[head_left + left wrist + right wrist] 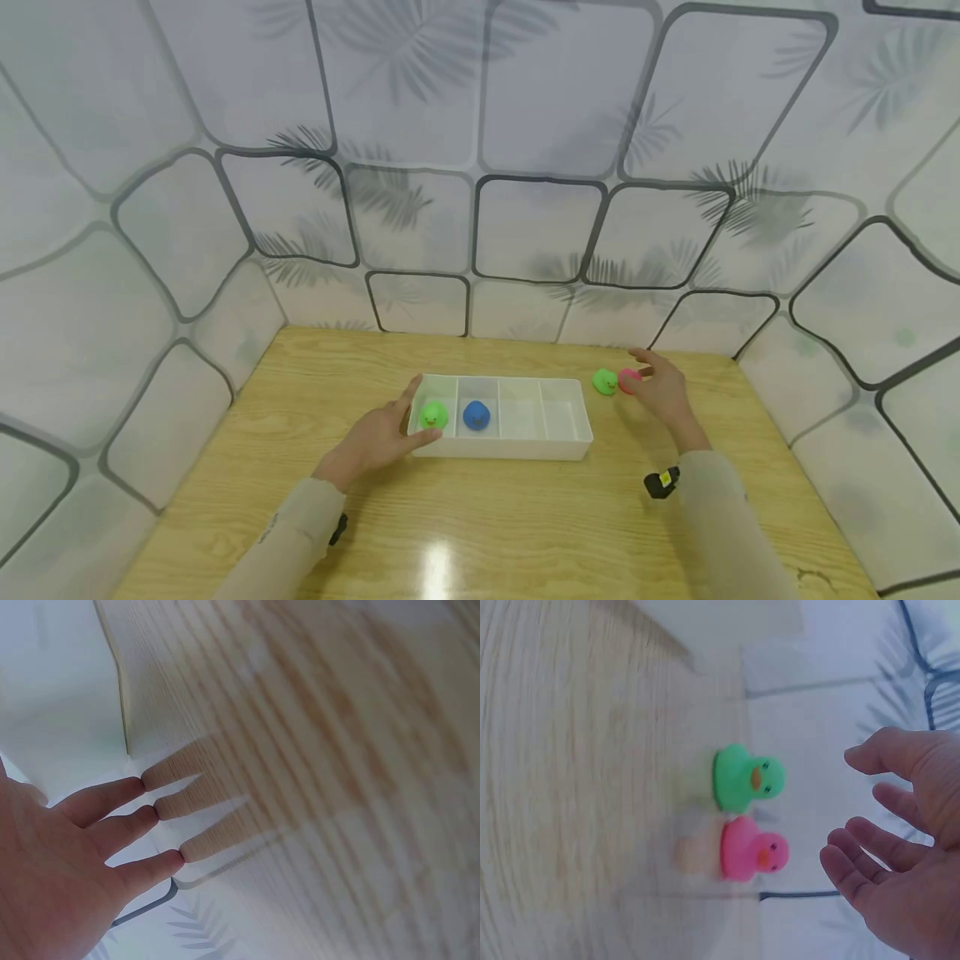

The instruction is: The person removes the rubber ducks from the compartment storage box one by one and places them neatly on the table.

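A white tray (pixel 496 450) with four compartments in a row sits on the table. A green rubber duck (pixel 433 415) is in its leftmost compartment and a blue rubber duck (pixel 476 416) in the one beside it. My left hand (pixel 381 436) rests at the tray's left end, thumb at the front rim and index finger by the back corner; its other fingers extend straight in the left wrist view. Right of the tray stand a second green duck (pixel 739 778) and a pink duck (pixel 744 851), side by side. My right hand (pixel 907 832), fingers loosely bent and empty, hovers by the pink duck.
The two right compartments (pixel 542 408) of the tray hold nothing. Patterned walls (pixel 540 229) enclose the wooden table (pixel 495 525) at the back and both sides. A dark band with a small yellow-marked device (pixel 662 482) is on the right wrist.
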A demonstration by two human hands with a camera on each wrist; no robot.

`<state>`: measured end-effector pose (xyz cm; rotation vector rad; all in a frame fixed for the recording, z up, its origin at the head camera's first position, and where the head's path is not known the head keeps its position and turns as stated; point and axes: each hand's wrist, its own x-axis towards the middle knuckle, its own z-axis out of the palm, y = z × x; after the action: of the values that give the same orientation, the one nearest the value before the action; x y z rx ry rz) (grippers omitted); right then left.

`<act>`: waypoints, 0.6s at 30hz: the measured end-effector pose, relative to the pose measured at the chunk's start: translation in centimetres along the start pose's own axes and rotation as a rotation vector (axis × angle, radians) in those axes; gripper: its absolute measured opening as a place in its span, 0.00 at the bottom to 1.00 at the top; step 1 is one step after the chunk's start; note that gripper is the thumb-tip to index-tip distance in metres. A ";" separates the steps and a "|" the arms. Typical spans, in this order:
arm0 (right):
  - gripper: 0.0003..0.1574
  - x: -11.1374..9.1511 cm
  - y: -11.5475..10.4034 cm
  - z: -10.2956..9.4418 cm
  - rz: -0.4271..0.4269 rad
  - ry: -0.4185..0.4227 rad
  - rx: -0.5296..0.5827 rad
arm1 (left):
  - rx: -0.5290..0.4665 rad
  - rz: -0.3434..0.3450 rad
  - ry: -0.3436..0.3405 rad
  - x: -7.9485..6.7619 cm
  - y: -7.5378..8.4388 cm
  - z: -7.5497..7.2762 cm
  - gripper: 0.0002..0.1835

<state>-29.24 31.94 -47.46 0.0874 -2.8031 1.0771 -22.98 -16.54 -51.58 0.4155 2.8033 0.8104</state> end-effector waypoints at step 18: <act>0.28 -1.1 -5.7 2.5 -0.184 0.007 0.093 | 0.011 0.001 0.010 0.1 0.0 0.1 0.60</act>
<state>-27.85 26.05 -45.63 0.3427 -2.6744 1.1595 -23.02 -16.50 -51.70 0.4151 2.8180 0.7997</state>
